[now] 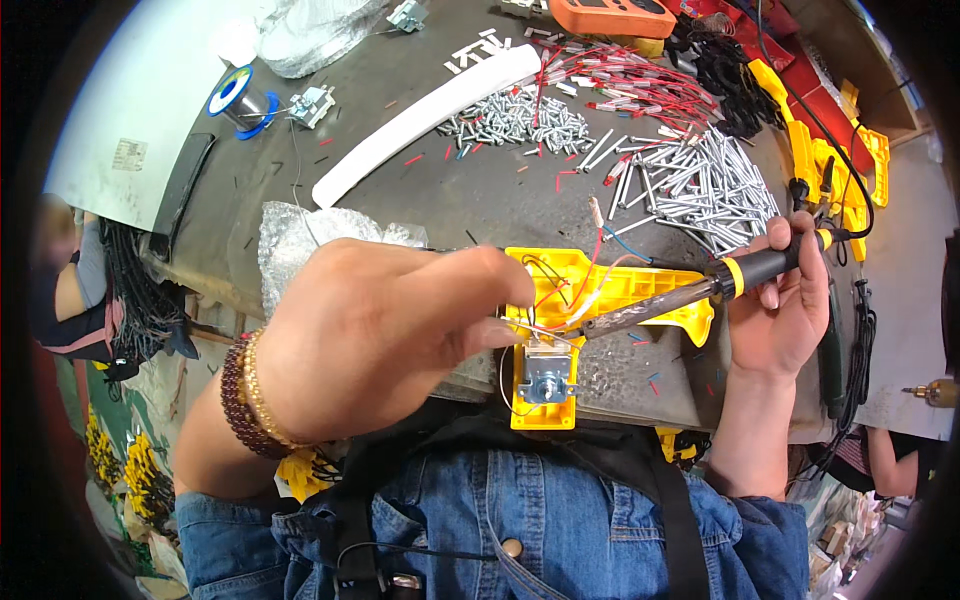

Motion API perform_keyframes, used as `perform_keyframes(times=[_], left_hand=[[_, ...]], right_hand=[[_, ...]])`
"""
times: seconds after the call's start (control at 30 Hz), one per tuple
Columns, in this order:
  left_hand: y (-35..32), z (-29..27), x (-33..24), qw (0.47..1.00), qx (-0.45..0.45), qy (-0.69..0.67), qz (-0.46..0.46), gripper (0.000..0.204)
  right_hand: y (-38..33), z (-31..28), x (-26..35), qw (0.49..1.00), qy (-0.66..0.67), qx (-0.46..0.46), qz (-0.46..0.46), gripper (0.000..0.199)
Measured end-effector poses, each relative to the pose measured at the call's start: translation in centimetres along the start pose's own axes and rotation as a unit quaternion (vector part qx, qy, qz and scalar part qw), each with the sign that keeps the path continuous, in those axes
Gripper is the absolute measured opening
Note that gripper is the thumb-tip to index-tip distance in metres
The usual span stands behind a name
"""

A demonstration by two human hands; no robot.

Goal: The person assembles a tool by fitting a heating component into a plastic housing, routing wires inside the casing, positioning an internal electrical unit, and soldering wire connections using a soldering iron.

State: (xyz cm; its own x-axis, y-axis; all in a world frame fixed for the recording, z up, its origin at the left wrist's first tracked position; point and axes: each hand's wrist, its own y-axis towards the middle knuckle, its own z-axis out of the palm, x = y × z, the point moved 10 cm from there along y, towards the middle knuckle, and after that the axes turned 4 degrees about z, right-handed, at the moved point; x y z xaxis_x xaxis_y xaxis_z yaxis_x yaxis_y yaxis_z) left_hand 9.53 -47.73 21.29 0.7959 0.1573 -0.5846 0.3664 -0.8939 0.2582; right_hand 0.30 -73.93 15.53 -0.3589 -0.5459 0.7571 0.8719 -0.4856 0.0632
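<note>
My right hand (780,310) is closed round the dark handle of a soldering iron (650,305), whose shaft points left. Its tip meets the wiring at the top of a small metal switch-like part (547,378) with a central shaft. That part sits in an open yellow plastic housing (665,290), with red, white and black wires running through it. My left hand (390,330) pinches a thin strand beside the iron's tip; it seems to be solder wire (298,170), which trails from a spool (240,100). My left fingers partly hide the joint.
Beyond the housing lie piles of long screws (700,185), short screws (520,122) and red wires (640,85). A white curved strip (425,125) crosses the table near bubble wrap (290,245). An orange meter (615,15) and yellow housings (830,165) stand farther off. Other people sit at both sides.
</note>
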Motion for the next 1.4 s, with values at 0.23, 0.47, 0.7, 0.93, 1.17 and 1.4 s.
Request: perform_keyframes(times=[0.23,0.47,0.7,0.93,1.17,1.4], left_hand=[[0.6,0.0,0.1,1.000,-0.020,0.009,-0.003,0.013],[0.9,0.5,0.2,0.999,-0.013,0.034,-0.005,0.014],[1.1,0.1,0.0,0.999,-0.020,0.034,0.009,0.014],[1.1,0.5,-0.1,0.999,-0.004,0.029,0.012,0.014],[1.2,0.9,-0.2,0.999,0.011,0.029,0.014,0.014],[1.5,1.3,-0.7,0.999,0.011,0.018,0.039,0.013]], right_hand=[[-0.1,0.2,0.1,1.000,-0.017,-0.009,-0.008,0.018],[-0.1,0.2,0.0,1.000,-0.013,-0.008,-0.006,0.018],[0.0,-0.1,0.0,1.000,-0.008,0.019,0.009,0.023],[-0.1,0.3,0.0,1.000,-0.003,-0.006,-0.008,0.019],[-0.2,0.3,0.2,1.000,-0.006,0.000,-0.011,0.019],[-0.2,0.6,0.2,1.000,-0.006,0.025,-0.008,0.021]])
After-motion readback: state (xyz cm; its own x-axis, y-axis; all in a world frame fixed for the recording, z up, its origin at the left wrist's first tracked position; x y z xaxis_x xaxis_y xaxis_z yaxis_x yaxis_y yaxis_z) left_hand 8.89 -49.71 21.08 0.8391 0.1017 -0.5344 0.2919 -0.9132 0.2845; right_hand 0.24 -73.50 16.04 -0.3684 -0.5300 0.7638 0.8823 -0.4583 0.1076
